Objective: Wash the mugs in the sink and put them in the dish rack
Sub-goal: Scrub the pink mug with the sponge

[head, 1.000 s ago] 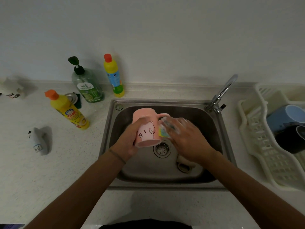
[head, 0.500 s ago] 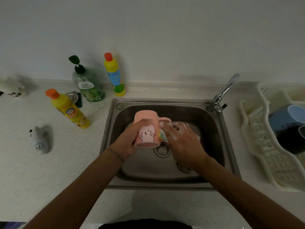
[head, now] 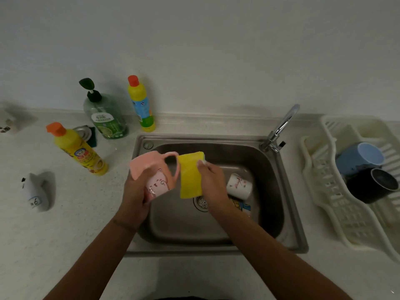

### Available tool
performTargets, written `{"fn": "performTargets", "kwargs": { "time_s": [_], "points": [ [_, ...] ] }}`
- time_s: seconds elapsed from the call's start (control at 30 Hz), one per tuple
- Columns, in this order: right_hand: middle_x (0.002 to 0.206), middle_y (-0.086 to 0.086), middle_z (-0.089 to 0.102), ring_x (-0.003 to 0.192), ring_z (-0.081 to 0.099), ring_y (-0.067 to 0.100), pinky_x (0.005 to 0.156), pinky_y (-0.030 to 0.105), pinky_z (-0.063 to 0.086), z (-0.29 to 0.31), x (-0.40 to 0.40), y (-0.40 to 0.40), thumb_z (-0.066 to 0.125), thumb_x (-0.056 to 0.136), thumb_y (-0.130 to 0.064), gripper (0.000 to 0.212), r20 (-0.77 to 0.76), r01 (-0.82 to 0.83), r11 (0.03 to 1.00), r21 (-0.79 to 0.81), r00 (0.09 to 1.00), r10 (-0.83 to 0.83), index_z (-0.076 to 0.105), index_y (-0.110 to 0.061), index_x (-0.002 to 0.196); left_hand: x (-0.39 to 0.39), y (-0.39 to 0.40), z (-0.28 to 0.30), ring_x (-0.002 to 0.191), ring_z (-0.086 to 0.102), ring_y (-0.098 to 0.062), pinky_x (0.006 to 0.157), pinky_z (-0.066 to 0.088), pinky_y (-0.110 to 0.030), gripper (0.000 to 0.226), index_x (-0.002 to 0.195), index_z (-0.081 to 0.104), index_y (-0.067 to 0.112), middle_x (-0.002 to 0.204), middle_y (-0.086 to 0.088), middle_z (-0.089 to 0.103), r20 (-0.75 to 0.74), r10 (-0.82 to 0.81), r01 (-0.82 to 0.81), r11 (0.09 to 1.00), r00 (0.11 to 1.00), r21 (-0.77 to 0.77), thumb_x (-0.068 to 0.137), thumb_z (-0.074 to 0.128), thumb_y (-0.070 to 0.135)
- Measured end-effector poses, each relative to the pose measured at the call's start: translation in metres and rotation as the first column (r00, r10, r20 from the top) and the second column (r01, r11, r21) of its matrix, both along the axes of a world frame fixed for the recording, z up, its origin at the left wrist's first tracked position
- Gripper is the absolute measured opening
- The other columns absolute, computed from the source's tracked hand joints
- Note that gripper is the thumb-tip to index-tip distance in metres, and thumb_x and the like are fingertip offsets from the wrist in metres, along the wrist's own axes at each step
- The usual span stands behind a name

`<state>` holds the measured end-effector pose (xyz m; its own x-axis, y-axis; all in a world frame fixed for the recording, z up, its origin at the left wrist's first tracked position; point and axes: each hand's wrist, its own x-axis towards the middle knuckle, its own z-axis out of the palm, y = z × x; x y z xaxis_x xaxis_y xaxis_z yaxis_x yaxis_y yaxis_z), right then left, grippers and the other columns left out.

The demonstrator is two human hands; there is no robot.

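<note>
My left hand grips a pink mug with a cat drawing, held upside down and tilted over the left edge of the steel sink. Its handle points right, toward a yellow sponge that my right hand holds upright just beside the mug. A white mug with a floral print lies on its side in the sink behind my right hand, and another patterned item lies below it, partly hidden. In the cream dish rack at the right lie a blue mug and a black mug.
The faucet stands at the sink's back right corner, the drain in the middle. Two yellow bottles and a green soap dispenser stand on the counter at the left. A small white object lies further left.
My left hand has moved the pink mug left and tilted it. My right hand has drawn the sponge off the mug, so its yellow face now shows. The white mug is uncovered.
</note>
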<state>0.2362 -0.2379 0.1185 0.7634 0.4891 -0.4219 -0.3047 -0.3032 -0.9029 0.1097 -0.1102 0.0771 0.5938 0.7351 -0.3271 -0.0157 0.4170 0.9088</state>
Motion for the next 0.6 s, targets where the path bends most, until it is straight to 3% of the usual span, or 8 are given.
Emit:
{"fn": "performTargets", "kwargs": {
  "time_s": [0.1,0.23,0.33,0.4,0.5,0.6],
  "points": [
    [0.091,-0.009,0.051,0.088,0.052,0.009,0.086,0.033,0.041,-0.003,-0.012,0.029,0.048,0.106,-0.034,0.011,-0.163,0.019,0.999,-0.029,0.986,-0.024,0.051,-0.024,0.106,-0.028,0.021,-0.004,0.117,0.067,-0.035,0.087,0.063,-0.041,0.053,0.144,0.053,0.015,0.13,-0.018,0.067,0.065,0.075,-0.073,0.997,0.995,-0.026,0.093,0.063,0.027],
    [0.091,-0.006,0.052,0.1,0.052,0.018,0.09,0.033,0.042,-0.017,-0.04,0.068,0.049,0.106,-0.032,0.014,-0.182,-0.051,0.998,-0.032,0.982,0.044,0.053,-0.021,0.099,-0.065,0.046,-0.006,0.111,0.07,-0.03,0.083,0.063,-0.04,0.057,0.144,0.053,0.011,0.13,-0.02,0.067,0.094,0.208,-0.206,0.978,0.974,-0.031,0.09,0.062,0.024],
    [0.104,0.002,0.062,0.1,0.059,0.021,0.095,0.039,0.051,-0.027,-0.067,0.101,0.053,0.104,-0.029,0.021,-0.192,-0.125,0.992,-0.037,0.975,0.115,0.063,-0.016,0.117,-0.094,0.064,-0.007,0.117,0.066,-0.032,0.089,0.062,-0.043,0.057,0.146,0.052,0.011,0.138,-0.022,0.062,0.089,0.313,-0.31,0.95,0.946,-0.041,0.091,0.063,0.022],
    [0.105,0.006,0.067,0.101,0.064,0.025,0.098,0.047,0.053,-0.037,-0.084,0.123,0.056,0.103,-0.029,0.013,-0.172,-0.17,0.983,-0.061,0.972,0.158,0.066,-0.021,0.104,-0.115,0.075,-0.01,0.12,0.065,-0.035,0.092,0.06,-0.048,0.06,0.145,0.054,0.013,0.136,-0.02,0.064,0.08,0.344,-0.341,0.939,0.936,-0.044,0.087,0.065,0.024],
    [0.097,0.018,0.073,0.096,0.07,0.036,0.089,0.054,0.057,-0.06,-0.102,0.154,0.062,0.099,-0.029,0.022,-0.111,-0.216,0.967,-0.132,0.973,0.202,0.069,-0.018,0.081,-0.142,0.09,-0.015,0.119,0.065,-0.034,0.092,0.059,-0.049,0.056,0.142,0.058,0.015,0.133,-0.018,0.066,0.067,0.373,-0.371,0.928,0.926,-0.034,0.087,0.064,0.023],
    [0.087,0.019,0.073,0.087,0.072,0.038,0.079,0.056,0.06,-0.098,-0.114,0.185,0.068,0.087,-0.04,0.031,-0.098,-0.276,0.943,-0.186,0.96,0.262,0.069,-0.015,0.07,-0.164,0.102,-0.023,0.112,0.068,-0.028,0.082,0.063,-0.04,0.051,0.14,0.059,0.015,0.131,-0.018,0.067,0.042,0.408,-0.408,0.913,0.912,-0.023,0.089,0.063,0.02]
  ]
}}
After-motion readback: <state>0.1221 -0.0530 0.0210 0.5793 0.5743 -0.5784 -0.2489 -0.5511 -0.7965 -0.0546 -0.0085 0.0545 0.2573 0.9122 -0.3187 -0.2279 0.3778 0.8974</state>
